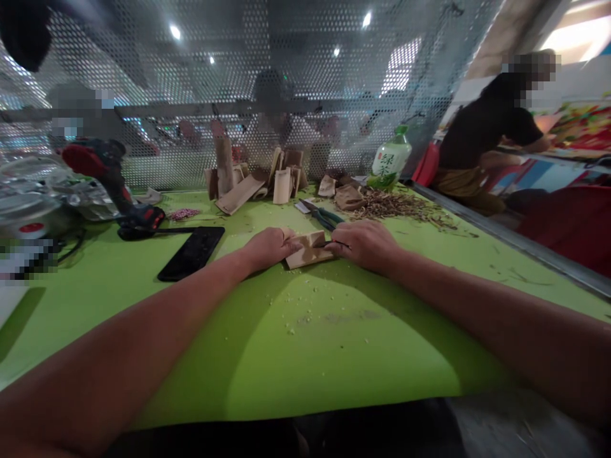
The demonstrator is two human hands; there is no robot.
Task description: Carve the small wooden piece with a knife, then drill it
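A small pale piece of wood [305, 256] lies low over the green table, tilted slightly. My left hand [270, 247] is closed on its left end, thumb on top. My right hand [365, 245] wraps round a thin dark tool [326, 243] whose tip points left onto the wood; its kind is hard to make out, since my fingers hide most of it. Just behind my right hand rests a pair of pliers [324, 216] with dark green handles. Pale crumbs [292, 329] are scattered on the table in front of the wood.
Left are a black phone [191, 254], a cordless drill [107, 181] and a metal pot [35, 219]. Wood pieces [243, 191] lean near a perforated metal screen [191, 146]. At back right stand a green-capped bottle [392, 159] and brown shavings [401, 207]. A person [491, 121] sits right.
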